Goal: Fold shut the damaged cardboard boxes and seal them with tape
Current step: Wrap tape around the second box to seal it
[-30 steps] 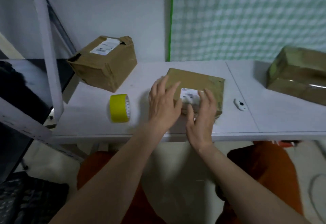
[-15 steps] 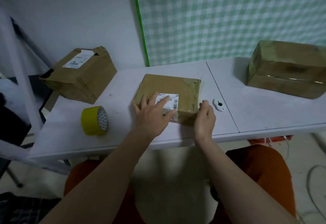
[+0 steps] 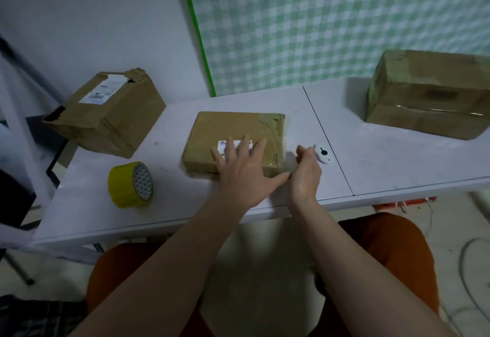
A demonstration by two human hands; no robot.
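Pressing flat with fingers spread, the left hand (image 3: 242, 175) hides part of the flat box (image 3: 233, 141) near the bench's (image 3: 397, 167) front edge; the right hand (image 3: 305, 175), curled beside it, has an unclear grip.

Perhaps home packing desk (image 3: 397, 167)

Dim, soft indoor light; wide-angle bending at the edges, slight motion blur throughout.
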